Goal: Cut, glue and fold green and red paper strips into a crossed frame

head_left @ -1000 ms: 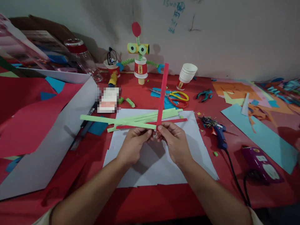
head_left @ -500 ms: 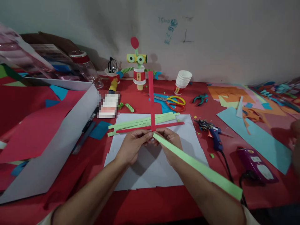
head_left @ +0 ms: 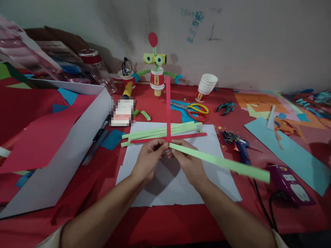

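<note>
Between my two hands, a red paper strip (head_left: 168,103) and a light green paper strip (head_left: 219,160) meet at one end. The red one points away from me; the green one runs out to the right over my right hand and forearm. My left hand (head_left: 151,156) pinches the joined end with thumb and fingers. Against the same corner, the fingers of my right hand (head_left: 187,158) are closed, partly hidden under the green strip. Beyond my hands, several loose green strips (head_left: 160,131) and a red strip (head_left: 191,135) lie on white paper (head_left: 173,186).
Scissors (head_left: 196,109), pliers (head_left: 225,107) and stacked paper cups (head_left: 207,86) lie farther back, beside a paper-cup robot figure (head_left: 157,78). At right are a glue gun (head_left: 241,150) and a purple device (head_left: 292,186). A white box (head_left: 69,148) with coloured paper stands at left.
The green strip has swung from the left side over to the right, then risen slightly. The red strip has shifted left and still points away. Both hands stay at the joined end.
</note>
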A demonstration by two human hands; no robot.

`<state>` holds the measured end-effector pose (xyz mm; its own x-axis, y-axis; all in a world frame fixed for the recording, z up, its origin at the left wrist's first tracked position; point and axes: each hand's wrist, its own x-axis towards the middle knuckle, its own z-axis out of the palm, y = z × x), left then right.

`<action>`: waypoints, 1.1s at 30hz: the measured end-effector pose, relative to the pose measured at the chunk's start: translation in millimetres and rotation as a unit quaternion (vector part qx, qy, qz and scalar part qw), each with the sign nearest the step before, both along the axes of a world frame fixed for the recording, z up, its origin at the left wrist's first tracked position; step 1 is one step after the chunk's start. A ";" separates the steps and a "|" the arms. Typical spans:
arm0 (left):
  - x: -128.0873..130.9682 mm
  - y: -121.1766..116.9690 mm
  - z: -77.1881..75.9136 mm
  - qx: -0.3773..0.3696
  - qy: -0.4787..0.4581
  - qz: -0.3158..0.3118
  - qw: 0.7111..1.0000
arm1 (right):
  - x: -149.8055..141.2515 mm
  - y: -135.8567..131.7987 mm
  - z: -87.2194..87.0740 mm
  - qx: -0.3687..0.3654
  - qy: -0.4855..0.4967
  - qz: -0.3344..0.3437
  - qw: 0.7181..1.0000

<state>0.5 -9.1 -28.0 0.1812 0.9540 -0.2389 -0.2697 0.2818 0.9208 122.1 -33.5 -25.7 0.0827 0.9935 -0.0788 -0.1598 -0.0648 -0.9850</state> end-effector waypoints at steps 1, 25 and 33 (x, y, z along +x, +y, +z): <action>0.9 -0.8 0.1 0.000 0.000 0.018 1.000 | -0.1 -1.1 0.9 0.001 -0.007 0.004 1.000; -9.3 7.1 9.6 -0.049 -0.070 -0.068 0.994 | 11.2 10.2 8.5 -0.067 0.040 0.043 0.996; -8.0 5.6 10.1 -0.045 -0.054 -0.069 0.995 | 14.7 10.1 5.9 -0.053 -0.026 0.040 0.997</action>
<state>-7.5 -3.5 -17.9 0.3390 0.8933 -0.2953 -0.3178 0.4041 0.8577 136.9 -23.5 -19.8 0.0094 0.9833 -0.1815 -0.0993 -0.1797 -0.9787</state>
